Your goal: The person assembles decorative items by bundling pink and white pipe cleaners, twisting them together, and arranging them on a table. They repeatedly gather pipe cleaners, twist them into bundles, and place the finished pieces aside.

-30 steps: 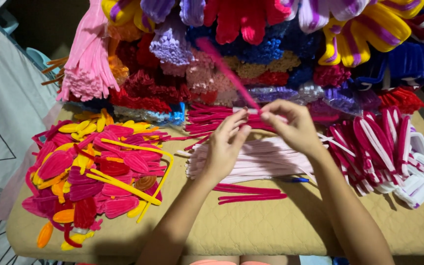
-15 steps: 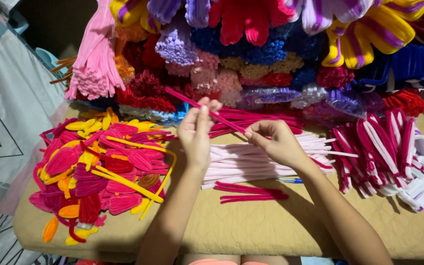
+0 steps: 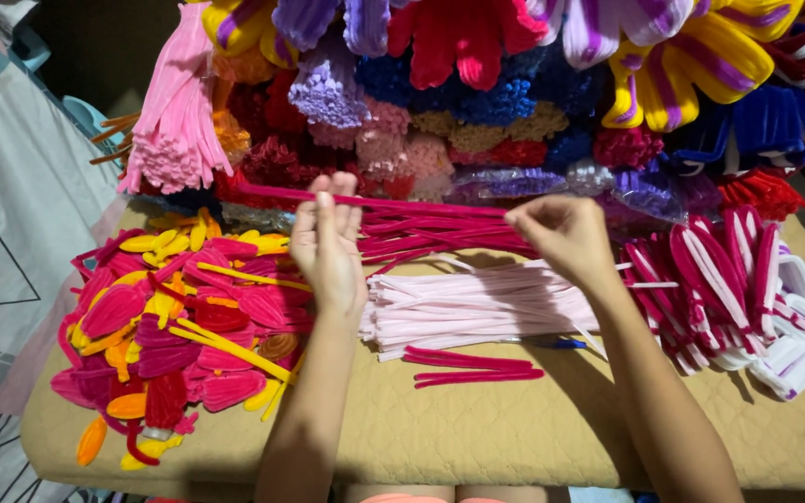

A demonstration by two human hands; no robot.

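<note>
Pink pipe cleaner (image 3: 421, 202) between both hands

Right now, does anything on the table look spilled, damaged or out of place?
Nothing stands out. Both hands, left and right, stretch one magenta pipe cleaner level above the pale pink bundle. The petal pile is jumbled but stays on the tan mat.

clear plastic packets (image 3: 552, 182) (purple, glossy) – behind the hands' (image 3: 328, 237) stems

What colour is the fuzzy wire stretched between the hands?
Deep pink, seen in the head view: the fuzzy wire runs straight between the left hand and right hand.
</note>
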